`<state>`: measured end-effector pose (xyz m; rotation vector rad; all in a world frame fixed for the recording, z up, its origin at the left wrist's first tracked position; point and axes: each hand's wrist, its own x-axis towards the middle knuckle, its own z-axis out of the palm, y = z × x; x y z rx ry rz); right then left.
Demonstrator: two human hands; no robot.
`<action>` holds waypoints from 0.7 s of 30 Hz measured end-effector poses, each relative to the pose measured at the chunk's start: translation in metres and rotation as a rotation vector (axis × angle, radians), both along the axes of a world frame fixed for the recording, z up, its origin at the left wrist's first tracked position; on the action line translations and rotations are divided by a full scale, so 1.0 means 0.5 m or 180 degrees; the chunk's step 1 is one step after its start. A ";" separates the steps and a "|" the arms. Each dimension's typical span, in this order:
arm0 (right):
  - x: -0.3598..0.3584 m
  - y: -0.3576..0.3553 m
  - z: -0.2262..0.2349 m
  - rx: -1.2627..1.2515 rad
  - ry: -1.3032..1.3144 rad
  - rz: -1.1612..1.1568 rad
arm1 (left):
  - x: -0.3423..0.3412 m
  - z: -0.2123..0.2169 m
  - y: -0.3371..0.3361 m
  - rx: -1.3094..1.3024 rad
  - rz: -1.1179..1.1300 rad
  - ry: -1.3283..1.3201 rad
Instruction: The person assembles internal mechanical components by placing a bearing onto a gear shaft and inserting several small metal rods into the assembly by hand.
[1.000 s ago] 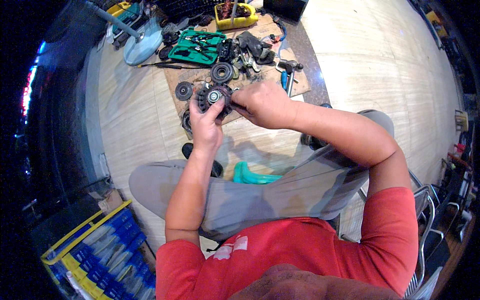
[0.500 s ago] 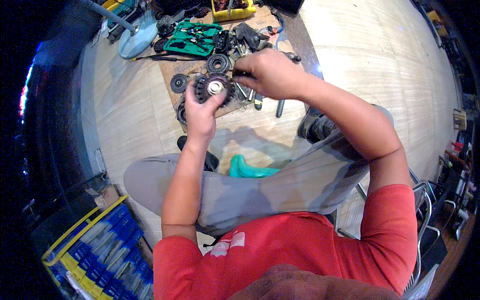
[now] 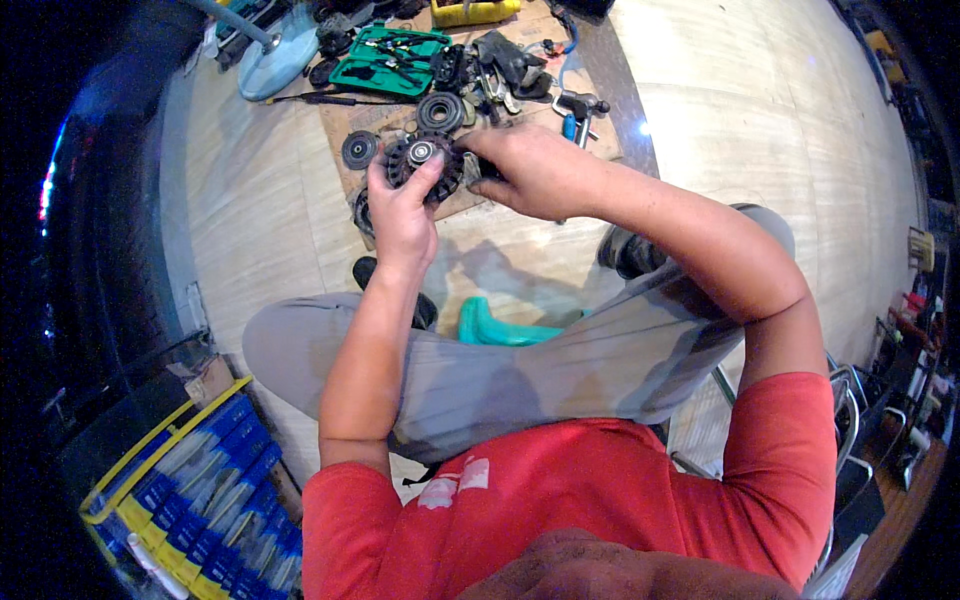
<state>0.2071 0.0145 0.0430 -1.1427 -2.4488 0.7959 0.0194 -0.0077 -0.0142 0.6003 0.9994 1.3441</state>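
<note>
My left hand grips a dark, round toothed metal wheel with a shiny bearing at its centre. My thumb lies across the wheel's face near the bearing, and the fingers reach round its left side. Close by the wheel's right edge is my right hand. Its thumb and bent fingers stand apart, their tips blackened, with nothing visible held between them. Just beyond the wheel a dark pulley-like ring lies on the cardboard, and a smaller dark disc is to the left.
A green tool case with pliers lies open at the back. Dark gloves, a hammer and a yellow container are also there. A pale round stand base stands far left; a green stool shows below my legs.
The right thumb has moved down and away from the fingers. The wheel has shifted slightly up and left, and its bearing rings now show more sharply.
</note>
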 end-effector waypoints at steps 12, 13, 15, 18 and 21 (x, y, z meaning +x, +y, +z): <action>0.016 0.032 0.013 0.0436 -0.0349 -0.0186 | 0.005 0.015 -0.006 0.0237 -0.0162 0.0394; 0.020 0.042 0.012 0.0535 -0.0502 -0.0247 | 0.004 0.019 -0.005 0.0281 -0.0258 0.0419; 0.035 0.062 0.011 0.0684 -0.0362 -0.0245 | 0.001 0.036 -0.002 0.0332 -0.0733 0.0639; 0.041 0.069 0.015 0.0713 -0.0457 -0.0159 | 0.011 0.043 -0.009 0.0401 -0.0951 0.0702; 0.037 0.059 0.035 0.0791 -0.0589 -0.0145 | 0.012 0.035 -0.012 0.0386 -0.0724 0.0687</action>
